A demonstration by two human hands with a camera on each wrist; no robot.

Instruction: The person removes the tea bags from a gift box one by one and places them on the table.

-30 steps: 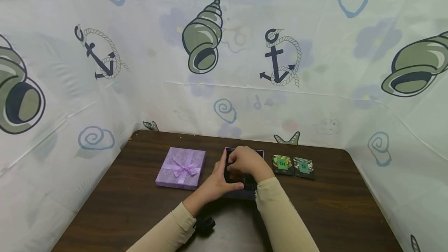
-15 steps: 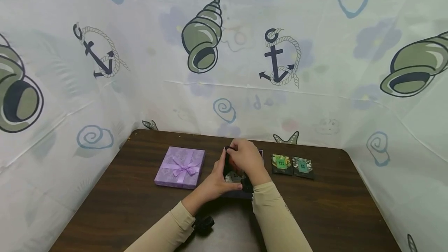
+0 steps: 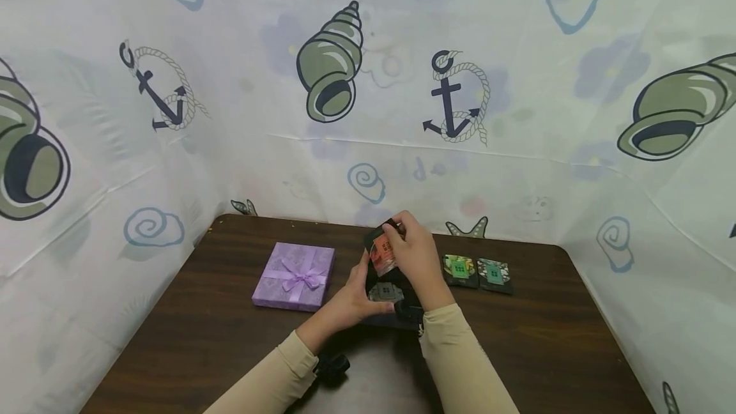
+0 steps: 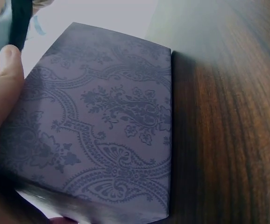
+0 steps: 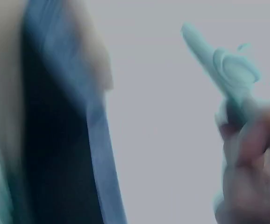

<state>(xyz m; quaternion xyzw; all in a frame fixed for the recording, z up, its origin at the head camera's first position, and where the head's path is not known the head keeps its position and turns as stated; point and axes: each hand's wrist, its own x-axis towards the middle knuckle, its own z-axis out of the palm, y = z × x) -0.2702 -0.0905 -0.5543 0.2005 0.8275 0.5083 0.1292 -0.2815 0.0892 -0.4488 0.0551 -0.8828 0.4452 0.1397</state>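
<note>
My right hand pinches a small black sachet with a red label, raised and tilted over the purple box base. In the right wrist view that sachet stands edge-on and blurred between the fingers. My left hand holds the box at its left side, the thumb lying across the near part. Inside the box lies another sachet with a grey label. The box's right part is hidden behind my right hand and wrist.
A lilac box lid with a ribbon bow lies to the left. Two sachets, one yellow-green and one grey-green, lie side by side on the right of the brown table. A patterned cloth hangs behind.
My right hand has come up out of the box, bringing the red-labelled sachet into sight. The grey-labelled sachet beneath is now uncovered. My left hand has stayed on the box.
</note>
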